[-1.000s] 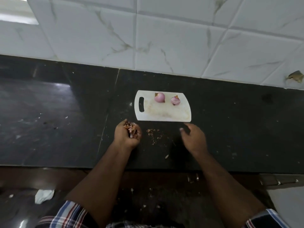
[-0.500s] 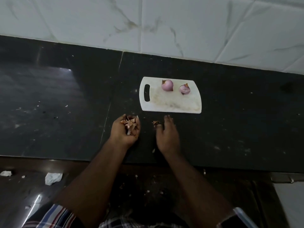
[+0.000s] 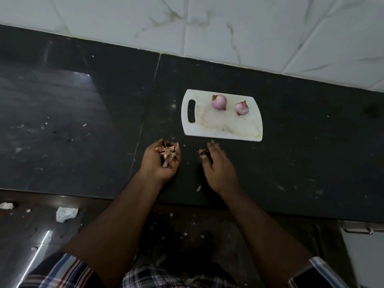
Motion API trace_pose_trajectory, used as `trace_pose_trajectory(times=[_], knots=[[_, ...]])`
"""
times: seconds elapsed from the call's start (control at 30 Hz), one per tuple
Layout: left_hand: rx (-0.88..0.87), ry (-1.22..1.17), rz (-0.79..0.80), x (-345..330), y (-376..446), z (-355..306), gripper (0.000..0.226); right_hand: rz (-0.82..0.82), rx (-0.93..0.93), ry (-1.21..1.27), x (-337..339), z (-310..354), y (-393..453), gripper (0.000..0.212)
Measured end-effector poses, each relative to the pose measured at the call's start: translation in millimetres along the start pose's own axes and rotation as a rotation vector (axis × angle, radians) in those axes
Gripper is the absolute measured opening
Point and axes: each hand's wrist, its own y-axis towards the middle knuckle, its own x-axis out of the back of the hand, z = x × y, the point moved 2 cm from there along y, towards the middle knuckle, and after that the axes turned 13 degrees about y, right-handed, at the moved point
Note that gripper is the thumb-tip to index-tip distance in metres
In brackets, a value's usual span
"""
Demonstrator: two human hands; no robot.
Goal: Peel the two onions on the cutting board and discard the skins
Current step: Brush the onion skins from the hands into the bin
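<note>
Head view: the white cutting board (image 3: 222, 127) lies right of centre on the dark countertop (image 3: 83, 121), with the two onions (image 3: 218, 102) side by side along its upper edge, both looking peeled to pink, each with a brown tip left on. Just below the board, at centre frame, the left hand (image 3: 164, 163) is cupped palm-up, grasping a heap of dry onion skins (image 3: 166, 153). The right hand (image 3: 218, 169) lies flat with fingers extended and holds nothing; a small clump of skin scraps (image 3: 202, 152) sits against its thumb side, between the two hands.

The step in hand looks like gathering the last scraps. To do it well, sweep the clump leftward with the edge of the right hand into the cupped left palm, keeping that palm level and low against the counter so nothing spills, then collect the stray flecks near the counter's front edge before carrying everything to the bin.

No brands, labels or readable writing show anywhere
</note>
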Motion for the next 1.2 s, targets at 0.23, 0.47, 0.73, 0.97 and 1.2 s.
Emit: trace_pose_trajectory(times=[0.23,0.47,0.73,0.97,1.2], knots=[[-0.004,0.028,-0.009,12,-3,-4,0.027,-0.037,-0.044,-0.17,19,-27,11,0.057],[-0.045,0.012,-0.012,15,-10,1,0.027,0.179,0.273,0.115,-8,20,24,0.047],[-0.081,0.005,-0.015,38,-36,23,0.034,0.508,0.543,-0.091,-17,17,46,0.054],[-0.154,-0.041,-0.07,58,-69,63,0.035,0.497,0.566,0.115,-12,20,42,0.044],[-0.154,-0.068,-0.202,103,-79,124,0.029,0.749,0.727,-0.047,-49,48,35,0.049]])
